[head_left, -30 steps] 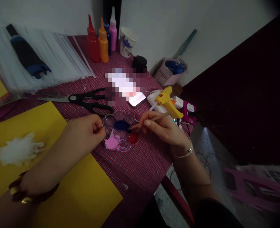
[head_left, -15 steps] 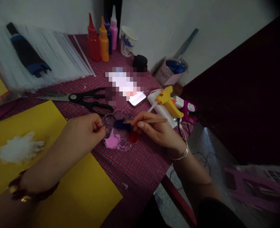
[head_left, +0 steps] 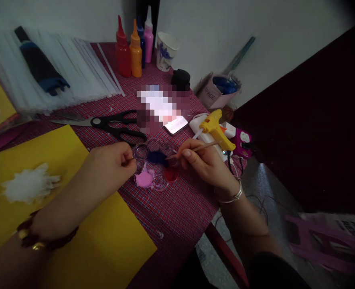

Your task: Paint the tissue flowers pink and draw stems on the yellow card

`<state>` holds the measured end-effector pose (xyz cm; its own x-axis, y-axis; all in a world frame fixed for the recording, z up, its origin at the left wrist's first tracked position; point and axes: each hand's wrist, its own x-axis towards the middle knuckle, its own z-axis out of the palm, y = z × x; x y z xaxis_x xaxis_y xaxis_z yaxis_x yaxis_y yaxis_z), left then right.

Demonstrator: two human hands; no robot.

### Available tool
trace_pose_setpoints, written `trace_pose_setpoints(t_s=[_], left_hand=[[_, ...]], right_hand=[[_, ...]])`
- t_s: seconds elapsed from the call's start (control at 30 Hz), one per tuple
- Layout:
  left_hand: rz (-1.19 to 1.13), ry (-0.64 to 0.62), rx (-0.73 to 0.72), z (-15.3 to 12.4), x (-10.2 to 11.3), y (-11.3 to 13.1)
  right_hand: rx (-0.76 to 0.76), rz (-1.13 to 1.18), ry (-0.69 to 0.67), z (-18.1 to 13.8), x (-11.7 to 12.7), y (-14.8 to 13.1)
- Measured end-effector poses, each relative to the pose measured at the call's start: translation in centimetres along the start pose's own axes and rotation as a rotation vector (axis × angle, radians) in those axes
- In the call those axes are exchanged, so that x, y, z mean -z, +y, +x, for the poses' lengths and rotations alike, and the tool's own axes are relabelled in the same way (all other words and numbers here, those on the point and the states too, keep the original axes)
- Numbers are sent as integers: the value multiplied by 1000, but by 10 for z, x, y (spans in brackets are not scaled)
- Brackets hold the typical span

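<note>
My right hand [head_left: 197, 158] pinches a thin wooden paintbrush [head_left: 206, 146], its tip at the edge of dark blue paint [head_left: 157, 157]. That paint sits in a clear palette with round wells [head_left: 141, 150], together with pink paint [head_left: 144, 178] and red paint [head_left: 171, 174]. My left hand [head_left: 117, 162] is closed at the palette's left rim, thumb and forefinger pressed together there. Under my left forearm lies a yellow sheet [head_left: 111, 237] carrying a white ruffled piece [head_left: 29, 184].
Behind the palette lie black-handled scissors [head_left: 114, 120] and a lit phone [head_left: 177, 125]. A yellow glue gun [head_left: 215, 127] rests on a white power strip at the right edge. Paint bottles [head_left: 123, 56], a paper cup [head_left: 166, 52] and glue sticks [head_left: 81, 68] stand or lie at the back.
The brush tip has shifted right, from over the dark blue paint to its right edge, and my right hand with it. The whole view has slid slightly; my left hand stays at the palette.
</note>
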<state>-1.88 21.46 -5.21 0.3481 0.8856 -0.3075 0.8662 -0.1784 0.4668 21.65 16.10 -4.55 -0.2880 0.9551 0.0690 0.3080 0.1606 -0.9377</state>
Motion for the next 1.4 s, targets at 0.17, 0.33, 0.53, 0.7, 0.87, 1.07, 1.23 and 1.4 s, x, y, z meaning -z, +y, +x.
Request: trace_pose_setpoints(t_s=[0.17, 0.33, 0.53, 0.7, 0.87, 1.07, 1.23, 1.4], left_hand=[[-21, 31, -20, -1, -1, -2], [-34, 51, -32, 0, -5, -5], [-8, 54, -14, -1, -3, -1], [-12, 52, 3, -1, -1, 3], [-27, 56, 1, -1, -3, 1], [-49, 67, -21, -1, -5, -2], [-23, 51, -3, -2, -1, 2], [13, 48, -54, -4, 0, 5]], right_hand=[[-3, 78, -82, 4, -4, 5], [23, 66, -2, 3, -2, 5], [2, 31, -41, 0, -6, 3], [35, 36, 36, -3, -4, 3], [25, 15, 56, -4, -5, 1], [29, 9, 81, -4, -8, 0], [0, 73, 149, -3, -7, 0], [-35, 79, 220, -1, -7, 3]])
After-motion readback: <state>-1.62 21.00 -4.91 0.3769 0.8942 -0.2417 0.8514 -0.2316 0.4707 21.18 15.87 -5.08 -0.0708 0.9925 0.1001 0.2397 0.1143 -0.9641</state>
